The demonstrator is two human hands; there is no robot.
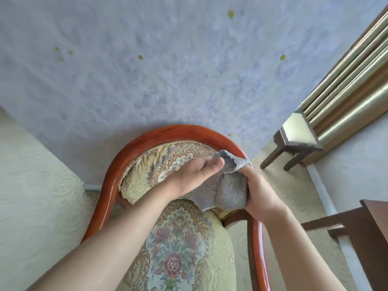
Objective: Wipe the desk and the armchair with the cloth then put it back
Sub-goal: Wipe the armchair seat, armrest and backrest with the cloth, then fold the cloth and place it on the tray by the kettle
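Note:
The armchair stands below me, with a curved red-brown wooden frame and floral yellow upholstery. A grey cloth is bunched over the right side of its backrest. My right hand grips the cloth from the right, with the fingers wrapped into it. My left hand lies flat on top of the cloth, palm down and fingers together, with one corner of the cloth sticking up past its fingertips. The seat cushion shows between my forearms.
A pale textured wall rises right behind the chair. A dark wooden desk corner juts in at the right edge. A small dark stool and gold curtains stand at the upper right. Pale bedding lies to the left.

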